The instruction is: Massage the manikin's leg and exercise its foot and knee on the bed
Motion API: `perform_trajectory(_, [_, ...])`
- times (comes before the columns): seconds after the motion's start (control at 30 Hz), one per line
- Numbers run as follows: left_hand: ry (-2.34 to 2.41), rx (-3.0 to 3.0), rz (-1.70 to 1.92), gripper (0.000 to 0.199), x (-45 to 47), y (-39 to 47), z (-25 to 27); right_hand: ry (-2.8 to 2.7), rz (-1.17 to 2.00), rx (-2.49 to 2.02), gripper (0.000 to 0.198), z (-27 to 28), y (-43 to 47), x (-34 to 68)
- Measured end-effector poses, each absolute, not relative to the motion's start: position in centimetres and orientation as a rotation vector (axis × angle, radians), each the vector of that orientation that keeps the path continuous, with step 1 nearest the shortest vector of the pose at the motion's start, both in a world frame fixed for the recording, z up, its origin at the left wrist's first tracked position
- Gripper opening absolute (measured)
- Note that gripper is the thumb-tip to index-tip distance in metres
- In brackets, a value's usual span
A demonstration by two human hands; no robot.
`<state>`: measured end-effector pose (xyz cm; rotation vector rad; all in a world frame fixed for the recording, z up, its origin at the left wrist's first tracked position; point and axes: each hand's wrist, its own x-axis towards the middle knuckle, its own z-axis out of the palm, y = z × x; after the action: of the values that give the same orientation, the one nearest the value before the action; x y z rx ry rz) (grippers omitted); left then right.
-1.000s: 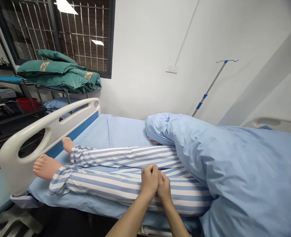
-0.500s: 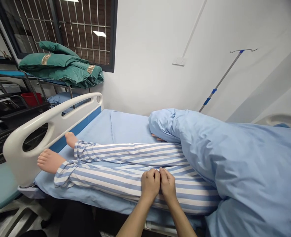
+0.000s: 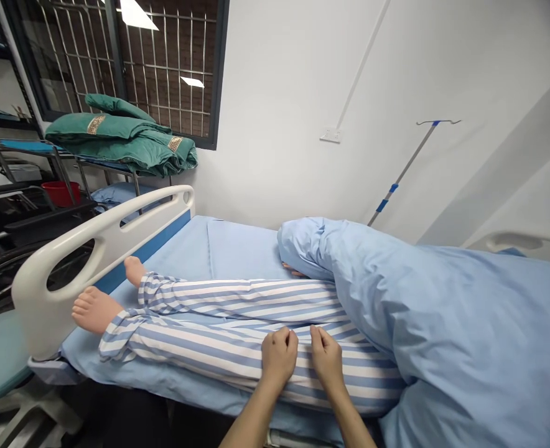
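Note:
Both of my hands are over the near thigh of a figure lying on the bed in blue-and-white striped trousers (image 3: pixel 200 344). My left hand (image 3: pixel 279 356) is curled into a loose fist, knuckles up. A little to its right, my right hand (image 3: pixel 326 358) is closed the same way. A gap separates the two fists, and the trouser cloth around them is not bunched. Whether they press on the leg I cannot tell. Bare feet (image 3: pixel 97 310) stick out of the trouser cuffs. A light blue quilt (image 3: pixel 433 311) is folded back over the figure's upper body.
A white footboard (image 3: pixel 37 274) closes the bed's left end. Against the wall leans an IV pole (image 3: pixel 403 168). Green folded bedding (image 3: pixel 125 137) is stacked below the barred window (image 3: pixel 163 68). A wheelchair (image 3: pixel 32 230) and a red bucket (image 3: pixel 61 193) stand at the left.
My fists were nearly touching and have moved apart, the left one slightly left and the right one slightly right. The camera view has tilted up a little.

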<state>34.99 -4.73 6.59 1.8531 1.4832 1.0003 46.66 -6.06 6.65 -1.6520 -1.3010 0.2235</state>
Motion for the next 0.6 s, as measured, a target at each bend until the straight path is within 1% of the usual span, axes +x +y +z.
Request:
perform_trajectory(0.13, [1.386,1.820,0.995,0.035,34.5,-4.4,6.7,-1.395,0.139,-1.719,0.041,6.0,-5.9,46.2])
perform_trajectory(0.27, [1.255,1.739,0.958,0.036,31.6,-3.6,7.0,-1.402,0.098,-1.707,0.041,6.6,-6.0,45.9])
perform_trajectory(0.4, [1.306,1.762,0.983,0.038,25.4,-1.8,7.2,-1.406,0.075,-1.695,0.041,6.4,-6.1,45.9])
perform_trajectory(0.6, [1.598,1.795,0.989,0.038,13.4,1.7,6.3,-1.415,0.108,-1.769,0.041,6.2,-6.3,46.0])
